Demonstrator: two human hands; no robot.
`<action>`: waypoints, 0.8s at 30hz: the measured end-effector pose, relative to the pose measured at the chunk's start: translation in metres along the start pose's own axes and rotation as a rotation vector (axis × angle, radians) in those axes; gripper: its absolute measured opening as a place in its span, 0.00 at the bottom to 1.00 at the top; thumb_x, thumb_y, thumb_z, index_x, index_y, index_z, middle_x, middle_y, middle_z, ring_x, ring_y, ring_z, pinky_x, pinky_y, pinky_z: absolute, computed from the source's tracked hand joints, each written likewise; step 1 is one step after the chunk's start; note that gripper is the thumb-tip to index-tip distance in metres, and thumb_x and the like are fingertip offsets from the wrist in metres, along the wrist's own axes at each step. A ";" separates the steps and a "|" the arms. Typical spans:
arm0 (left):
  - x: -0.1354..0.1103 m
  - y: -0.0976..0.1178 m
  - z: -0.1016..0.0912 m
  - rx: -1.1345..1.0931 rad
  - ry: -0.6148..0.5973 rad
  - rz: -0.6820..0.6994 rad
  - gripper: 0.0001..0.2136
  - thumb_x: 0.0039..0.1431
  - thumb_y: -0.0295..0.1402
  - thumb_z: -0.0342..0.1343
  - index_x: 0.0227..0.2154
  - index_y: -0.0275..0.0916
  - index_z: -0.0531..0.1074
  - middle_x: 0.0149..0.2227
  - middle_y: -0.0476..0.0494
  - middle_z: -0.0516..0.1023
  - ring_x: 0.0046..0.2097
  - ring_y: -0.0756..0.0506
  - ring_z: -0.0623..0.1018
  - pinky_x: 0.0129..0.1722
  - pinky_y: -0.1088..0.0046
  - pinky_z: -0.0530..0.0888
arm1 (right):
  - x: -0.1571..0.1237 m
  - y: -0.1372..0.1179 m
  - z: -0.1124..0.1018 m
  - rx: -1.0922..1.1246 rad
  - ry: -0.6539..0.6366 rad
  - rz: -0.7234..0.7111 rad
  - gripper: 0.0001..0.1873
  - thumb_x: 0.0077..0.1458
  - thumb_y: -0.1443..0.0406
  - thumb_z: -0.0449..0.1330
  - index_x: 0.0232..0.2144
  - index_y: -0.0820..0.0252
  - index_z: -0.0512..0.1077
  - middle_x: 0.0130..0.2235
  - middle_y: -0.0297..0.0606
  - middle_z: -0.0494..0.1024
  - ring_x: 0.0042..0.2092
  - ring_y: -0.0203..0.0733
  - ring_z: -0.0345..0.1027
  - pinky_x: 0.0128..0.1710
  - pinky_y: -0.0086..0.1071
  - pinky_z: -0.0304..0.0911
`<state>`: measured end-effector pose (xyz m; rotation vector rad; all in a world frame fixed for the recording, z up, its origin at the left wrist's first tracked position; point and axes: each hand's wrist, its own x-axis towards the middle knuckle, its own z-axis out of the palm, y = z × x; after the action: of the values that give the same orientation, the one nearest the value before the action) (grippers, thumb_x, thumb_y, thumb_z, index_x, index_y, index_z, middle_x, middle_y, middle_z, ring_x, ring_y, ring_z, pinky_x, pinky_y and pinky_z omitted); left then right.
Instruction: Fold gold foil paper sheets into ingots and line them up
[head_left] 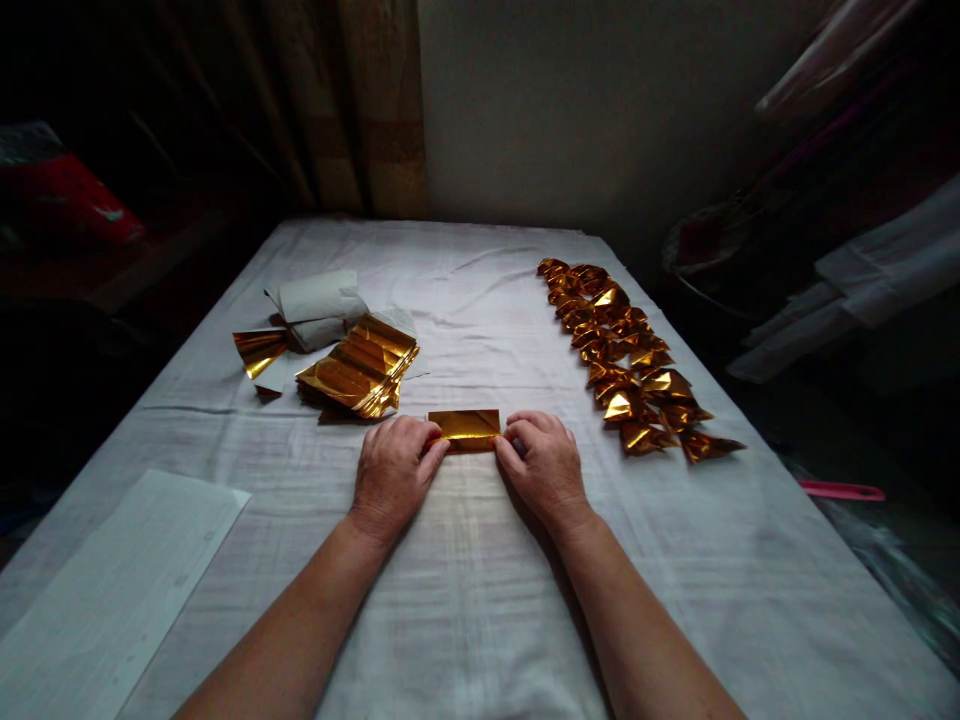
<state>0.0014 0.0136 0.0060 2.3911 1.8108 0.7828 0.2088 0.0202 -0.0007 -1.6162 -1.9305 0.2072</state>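
A small folded rectangle of gold foil paper [465, 427] lies on the white cloth in front of me. My left hand [394, 470] pinches its left end with curled fingers. My right hand [541, 465] pinches its right end the same way. Both hands rest knuckles-up on the cloth, the foil stretched flat between them.
A stack of gold foil sheets [360, 368] lies to the left, with white paper [319, 305] and a loose gold piece [259, 350] behind it. Several folded gold shapes [626, 360] run in a row on the right. A white sheet [112, 590] lies near left. The table [750, 600] drops off on both sides.
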 end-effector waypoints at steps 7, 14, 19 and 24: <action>-0.001 0.004 -0.004 0.061 0.041 0.078 0.05 0.64 0.32 0.56 0.37 0.42 0.76 0.37 0.45 0.78 0.41 0.42 0.75 0.41 0.63 0.69 | 0.001 -0.004 0.001 -0.060 0.005 0.018 0.06 0.56 0.65 0.62 0.26 0.56 0.71 0.41 0.37 0.79 0.44 0.46 0.67 0.43 0.37 0.55; -0.011 0.030 -0.004 -0.014 -0.002 0.321 0.11 0.66 0.35 0.53 0.47 0.40 0.75 0.48 0.44 0.81 0.52 0.40 0.74 0.56 0.58 0.64 | 0.001 -0.005 0.002 -0.060 0.034 0.010 0.07 0.55 0.66 0.62 0.25 0.56 0.71 0.40 0.37 0.78 0.42 0.45 0.66 0.42 0.37 0.54; -0.017 0.031 0.001 -0.004 -0.067 0.303 0.14 0.66 0.38 0.52 0.50 0.39 0.74 0.52 0.43 0.80 0.54 0.40 0.74 0.58 0.57 0.62 | 0.001 -0.002 0.004 -0.074 0.047 0.014 0.00 0.55 0.66 0.61 0.32 0.56 0.72 0.37 0.38 0.78 0.42 0.47 0.66 0.42 0.37 0.55; -0.017 0.029 0.003 -0.010 -0.079 0.292 0.14 0.66 0.37 0.52 0.51 0.41 0.74 0.52 0.42 0.79 0.55 0.40 0.74 0.58 0.57 0.63 | -0.001 -0.001 0.005 -0.011 0.030 -0.053 0.06 0.56 0.70 0.59 0.34 0.54 0.74 0.41 0.37 0.79 0.44 0.46 0.67 0.43 0.38 0.56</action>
<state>0.0251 -0.0103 0.0070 2.6746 1.4446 0.7033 0.2058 0.0207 -0.0043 -1.5640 -1.9521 0.1504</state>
